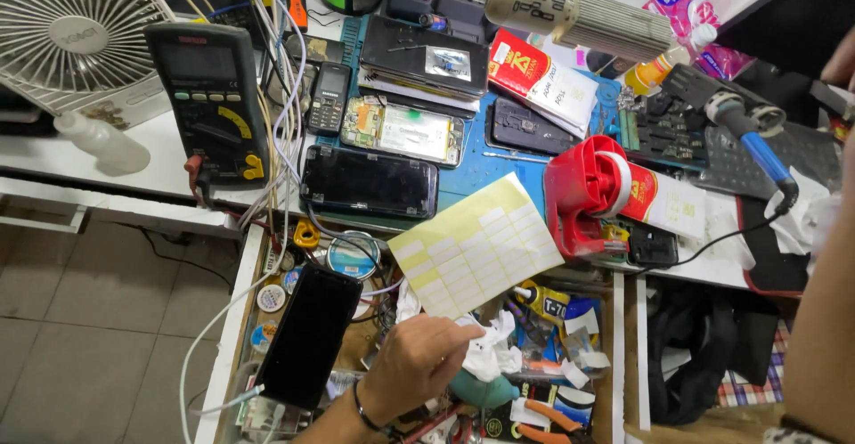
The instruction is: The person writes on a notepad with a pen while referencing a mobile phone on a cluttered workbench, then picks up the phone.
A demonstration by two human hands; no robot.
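Observation:
My left hand (414, 364), a dark band on its wrist, pinches the lower corner of a sheet of yellow and white sticker labels (472, 244) and holds it tilted above an open drawer (233, 319). Crumpled white tissue (488, 350) lies just right of the fingers. A black phone (307, 337) rests face up in the drawer to the left of the hand. My right forearm runs up the right edge, and only a sliver of my right hand (842, 59) shows at the top right, its fingers hidden.
A blue mat (512, 172) carries a dark phone (370, 181), an opened phone (405, 130) and a red tape dispenser (583, 190). A multimeter (212, 97), white fan (76, 30), squeeze bottle (100, 141) and blue-handled soldering iron (757, 146) stand around. Pliers and small tools fill the drawer.

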